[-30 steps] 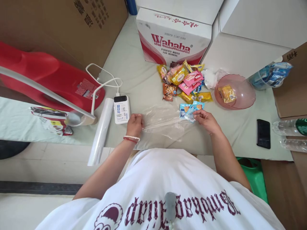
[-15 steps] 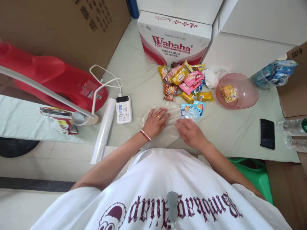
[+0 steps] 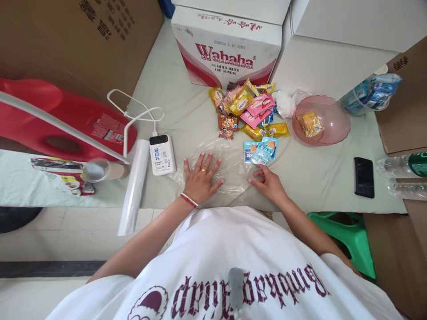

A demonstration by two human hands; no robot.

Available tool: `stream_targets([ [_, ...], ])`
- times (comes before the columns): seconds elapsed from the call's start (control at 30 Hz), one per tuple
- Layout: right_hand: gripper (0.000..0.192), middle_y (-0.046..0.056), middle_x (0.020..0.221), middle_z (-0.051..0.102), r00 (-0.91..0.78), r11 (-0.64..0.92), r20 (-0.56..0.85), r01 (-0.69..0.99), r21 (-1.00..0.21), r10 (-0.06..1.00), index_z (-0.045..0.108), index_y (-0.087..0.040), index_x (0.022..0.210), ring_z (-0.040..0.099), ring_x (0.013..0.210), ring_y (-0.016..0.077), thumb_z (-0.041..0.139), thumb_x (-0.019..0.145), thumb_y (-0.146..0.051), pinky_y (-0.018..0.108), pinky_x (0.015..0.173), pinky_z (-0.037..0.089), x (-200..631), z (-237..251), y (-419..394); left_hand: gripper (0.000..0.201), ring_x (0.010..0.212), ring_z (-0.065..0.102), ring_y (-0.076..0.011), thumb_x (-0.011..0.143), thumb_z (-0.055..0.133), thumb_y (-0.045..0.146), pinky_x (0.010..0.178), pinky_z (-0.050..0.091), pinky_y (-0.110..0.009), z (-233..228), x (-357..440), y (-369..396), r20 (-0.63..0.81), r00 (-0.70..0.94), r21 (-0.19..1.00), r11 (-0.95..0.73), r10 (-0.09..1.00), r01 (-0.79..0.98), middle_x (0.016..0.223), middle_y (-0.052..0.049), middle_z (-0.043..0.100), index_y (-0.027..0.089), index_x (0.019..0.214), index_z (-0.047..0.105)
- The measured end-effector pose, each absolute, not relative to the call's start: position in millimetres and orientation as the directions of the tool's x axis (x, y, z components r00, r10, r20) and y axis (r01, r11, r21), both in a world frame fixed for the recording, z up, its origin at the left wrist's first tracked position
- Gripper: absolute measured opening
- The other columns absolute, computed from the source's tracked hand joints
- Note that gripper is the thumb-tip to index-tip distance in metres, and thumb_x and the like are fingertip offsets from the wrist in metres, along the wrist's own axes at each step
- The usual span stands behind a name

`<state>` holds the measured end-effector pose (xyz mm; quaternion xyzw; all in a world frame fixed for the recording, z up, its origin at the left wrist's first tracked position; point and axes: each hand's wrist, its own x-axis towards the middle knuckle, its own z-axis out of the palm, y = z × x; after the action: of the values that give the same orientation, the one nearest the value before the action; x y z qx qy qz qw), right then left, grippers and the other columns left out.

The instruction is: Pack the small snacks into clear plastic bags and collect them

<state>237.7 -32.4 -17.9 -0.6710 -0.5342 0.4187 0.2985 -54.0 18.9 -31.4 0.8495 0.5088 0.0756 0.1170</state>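
A thin clear plastic bag [image 3: 234,165] lies spread and wrinkled on the cloth-covered table in front of me. My left hand [image 3: 202,178] rests flat on its left part, fingers spread and holding nothing. At the bag's right edge is my right hand [image 3: 267,183], its fingers loosely bent, with a gap between thumb and forefinger. Just beyond those fingertips lie several small blue packets [image 3: 261,151]. Behind them sits a pile of wrapped snacks [image 3: 245,104] in yellow, pink and brown.
A pink translucent bowl [image 3: 336,124] holds a yellow packet. To the left are a power bank [image 3: 162,154] with a white cable, a roll of plastic film [image 3: 135,189] and a red plastic container [image 3: 66,118]. A Wahaha carton [image 3: 230,49] stands behind; a phone [image 3: 364,177] lies right.
My left hand has slid left and spread its fingers over the bag. The right hand, blurred before, has steadied with its fingers parted; the bag looks flatter. The view has shifted slightly.
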Motion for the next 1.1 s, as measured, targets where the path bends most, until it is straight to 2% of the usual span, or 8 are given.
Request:
stream_targets([
  [0.17,0.027,-0.002,0.069,0.061,0.071,-0.206,-0.194,0.303,-0.930,0.978,0.068,-0.020,0.083,0.051,0.064,0.0134,0.068,0.080,-0.047,0.027,0.064,0.043,240,-13,19,0.075,0.161,0.021,-0.0407,0.096,0.053,0.061,0.121,-0.009,-0.075,-36,-66,1,-0.136,0.505,0.255,-0.462,0.853,0.849,0.173,-0.014,0.025,0.031,0.163,0.037],
  [0.33,0.029,0.003,0.085,0.067,0.055,-0.186,-0.180,0.415,-0.891,0.982,0.070,-0.018,0.095,0.054,0.065,0.0142,0.073,0.075,-0.038,0.031,0.065,0.048,289,21,59,0.083,0.161,0.021,-0.0414,0.095,0.052,0.061,0.123,0.001,-0.074,-37,-71,-10,-0.150,0.485,0.359,-0.409,0.862,0.839,0.174,-0.018,0.021,0.025,0.166,0.031],
  [0.43,0.033,0.009,0.105,0.069,0.170,-0.032,0.098,0.631,-0.775,0.980,0.070,-0.019,0.112,0.061,0.076,0.0188,0.070,0.084,-0.037,0.036,0.074,0.053,282,47,50,0.080,0.162,0.018,-0.0398,0.098,0.047,0.058,0.124,0.007,-0.069,-21,-71,-12,-0.108,0.460,0.432,-0.375,0.882,0.820,0.175,-0.018,0.019,0.022,0.166,0.029],
  [0.53,0.024,0.009,0.105,0.071,-0.035,0.205,0.250,0.686,-0.698,0.968,0.072,-0.023,0.113,0.066,0.093,0.0224,0.057,0.099,-0.034,0.038,0.088,0.055,248,54,17,0.060,0.160,0.023,-0.0385,0.101,0.045,0.051,0.125,0.012,-0.065,4,-73,-10,0.008,0.408,0.399,-0.377,0.913,0.836,0.170,-0.015,0.034,0.025,0.155,0.051],
  [0.63,0.026,0.010,0.117,0.074,-0.494,0.422,0.132,0.539,-0.729,0.859,0.075,-0.025,0.115,0.068,0.107,0.0229,0.054,0.101,-0.029,0.039,0.095,0.057,216,30,-19,0.043,0.153,0.039,-0.0380,0.102,0.048,0.044,0.123,0.020,-0.061,21,-73,7,0.110,0.434,0.347,-0.444,0.894,0.826,0.155,-0.017,0.057,0.023,0.133,0.070],
  [0.73,0.028,0.010,0.144,0.066,-0.662,0.450,0.021,0.486,-0.750,0.749,0.076,-0.025,0.120,0.062,0.131,0.0246,0.057,0.100,-0.023,0.047,0.113,0.049,213,-5,-45,0.045,0.153,0.040,-0.0357,0.103,0.047,0.040,0.124,0.017,-0.062,12,-69,35,0.103,0.567,0.323,-0.566,0.818,0.758,0.158,-0.015,0.054,0.024,0.141,0.064],
  [1.0,0.034,0.007,0.148,0.063,-0.594,0.297,-0.086,0.516,-0.804,0.800,0.078,-0.027,0.119,0.061,0.136,0.0250,0.052,0.099,-0.017,0.045,0.112,0.051,305,-9,-99,0.063,0.159,0.030,-0.0338,0.106,0.032,0.048,0.125,0.001,-0.071,-43,-59,42,-0.087,0.514,0.286,-0.473,0.853,0.833,0.172,-0.014,0.029,0.024,0.165,0.033],
  [1.1,0.028,0.008,0.129,0.074,-0.336,0.146,-0.081,0.597,-0.789,0.938,0.078,-0.027,0.114,0.070,0.119,0.0248,0.054,0.099,-0.028,0.042,0.102,0.056,323,-3,-85,0.064,0.159,0.031,-0.0330,0.106,0.029,0.047,0.125,0.001,-0.070,-42,-57,21,-0.093,0.437,0.285,-0.397,0.895,0.873,0.171,-0.015,0.030,0.023,0.166,0.031],
])
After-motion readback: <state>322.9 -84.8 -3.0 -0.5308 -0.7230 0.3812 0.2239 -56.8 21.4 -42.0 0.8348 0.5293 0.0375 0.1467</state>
